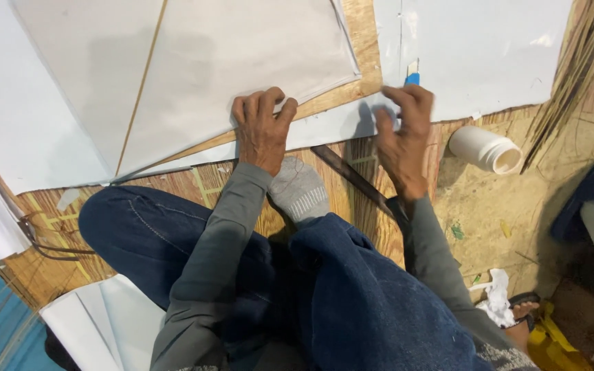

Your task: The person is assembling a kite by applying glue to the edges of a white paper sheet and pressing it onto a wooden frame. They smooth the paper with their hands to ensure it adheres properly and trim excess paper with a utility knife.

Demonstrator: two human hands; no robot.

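My left hand (261,127) presses flat on the lower edge of a large sheet of pale paper (228,62) with a thin bamboo stick (142,82) running across it. In my right hand (407,134) is a blue-handled cutter (412,75), its blade up against a strip of white paper (331,127) on the plywood board (359,31). A dark flat ruler (352,177) lies slanted under my right wrist. My grey-socked foot (299,192) rests on the board between the two hands.
A white plastic jar (484,149) lies on its side at the right. A bundle of thin sticks (575,69) leans at the far right. More white sheets (104,323) lie at the lower left. A sandalled foot (522,317) shows at the lower right.
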